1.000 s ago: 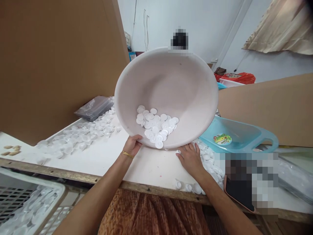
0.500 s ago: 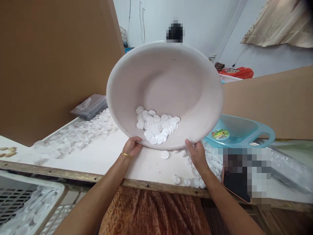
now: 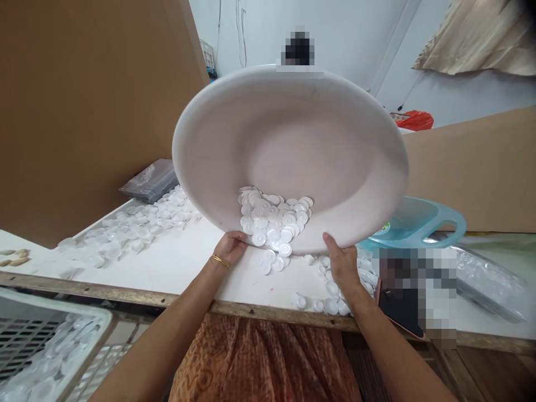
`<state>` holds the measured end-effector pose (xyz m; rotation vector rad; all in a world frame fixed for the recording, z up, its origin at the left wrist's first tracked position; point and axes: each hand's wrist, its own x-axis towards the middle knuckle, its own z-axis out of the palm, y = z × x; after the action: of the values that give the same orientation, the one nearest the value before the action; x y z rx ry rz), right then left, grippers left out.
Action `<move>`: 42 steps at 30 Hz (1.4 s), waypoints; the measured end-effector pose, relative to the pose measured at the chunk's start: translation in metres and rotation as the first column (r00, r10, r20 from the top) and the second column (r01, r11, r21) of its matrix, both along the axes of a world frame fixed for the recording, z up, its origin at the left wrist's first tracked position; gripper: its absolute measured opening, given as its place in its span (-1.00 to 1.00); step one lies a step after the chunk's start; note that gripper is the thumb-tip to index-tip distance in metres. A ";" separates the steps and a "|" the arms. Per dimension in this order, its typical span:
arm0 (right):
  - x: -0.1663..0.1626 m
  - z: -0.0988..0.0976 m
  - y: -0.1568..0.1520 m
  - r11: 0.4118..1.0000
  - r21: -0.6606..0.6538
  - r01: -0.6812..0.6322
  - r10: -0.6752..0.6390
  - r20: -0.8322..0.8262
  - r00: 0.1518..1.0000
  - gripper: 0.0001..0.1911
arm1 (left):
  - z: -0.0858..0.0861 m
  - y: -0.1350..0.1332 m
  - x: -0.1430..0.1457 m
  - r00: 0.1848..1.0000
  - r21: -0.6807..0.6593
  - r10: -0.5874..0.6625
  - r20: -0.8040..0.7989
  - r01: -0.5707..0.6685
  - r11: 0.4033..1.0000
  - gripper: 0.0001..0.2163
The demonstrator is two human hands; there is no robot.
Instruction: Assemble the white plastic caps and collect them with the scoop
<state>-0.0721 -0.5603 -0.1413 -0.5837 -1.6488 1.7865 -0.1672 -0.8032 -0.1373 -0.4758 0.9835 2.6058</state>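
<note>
A large pale plastic basin [image 3: 293, 145] is tipped toward me, its mouth facing me. My left hand [image 3: 231, 248] grips the lower rim on the left, and my right hand [image 3: 341, 259] grips it on the right, thumb inside. White plastic discs [image 3: 274, 220] lie heaped at the low side of the basin, reaching over the rim. Below, several fallen discs [image 3: 272, 261] rest on the white tabletop [image 3: 247, 285] between my hands. Small white cup-like pieces [image 3: 330, 304] lie beside and under my right hand.
A strip of translucent white pieces [image 3: 129, 229] covers the table's left side. A crate [image 3: 104, 329] of white pieces stands lower left. Cardboard [image 3: 92, 111] rises at left; another panel [image 3: 469, 167] is at right. A blue tub [image 3: 435, 215], phone [image 3: 400, 307] and plastic-wrapped pack [image 3: 489, 279] lie right.
The basin has tipped further toward me and looks larger. Its discs have slid to the near rim, and more have dropped onto the table. Both hands keep their grip.
</note>
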 end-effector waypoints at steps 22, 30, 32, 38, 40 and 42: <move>-0.002 0.024 -0.005 0.974 0.115 0.196 -0.183 -0.112 0.977 -0.50 | 0.002 -0.003 0.005 0.965 0.026 0.031 -0.259 -0.025 0.999 -0.74; 0.010 0.043 -0.004 0.940 0.180 0.290 -0.251 -0.211 0.945 -0.54 | -0.001 -0.002 0.006 0.978 -0.060 0.014 -0.206 -0.027 0.998 -0.80; 0.012 0.049 -0.004 0.938 0.179 0.296 -0.259 -0.203 0.944 -0.55 | -0.001 -0.002 0.006 0.978 -0.093 0.014 -0.207 -0.034 0.995 -0.73; -0.014 0.065 0.003 0.954 0.080 0.288 -0.262 -0.242 0.934 -0.56 | -0.002 -0.002 0.008 0.960 -0.268 -0.057 -0.274 -0.019 0.963 -0.66; -0.032 0.073 0.010 0.975 -0.043 0.218 -0.221 -0.288 0.932 -0.57 | -0.001 -0.002 0.010 0.960 -0.350 -0.085 -0.266 -0.014 0.937 -0.64; -0.052 0.083 0.020 0.978 -0.171 0.122 -0.168 -0.284 0.944 -0.57 | 0.002 -0.002 0.012 0.959 -0.426 -0.118 -0.256 -0.003 0.905 -0.61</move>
<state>-0.1241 -0.5406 -0.0587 -0.4623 -1.2438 1.8006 -0.1555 -0.8055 -0.1358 -0.1706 1.6479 2.4421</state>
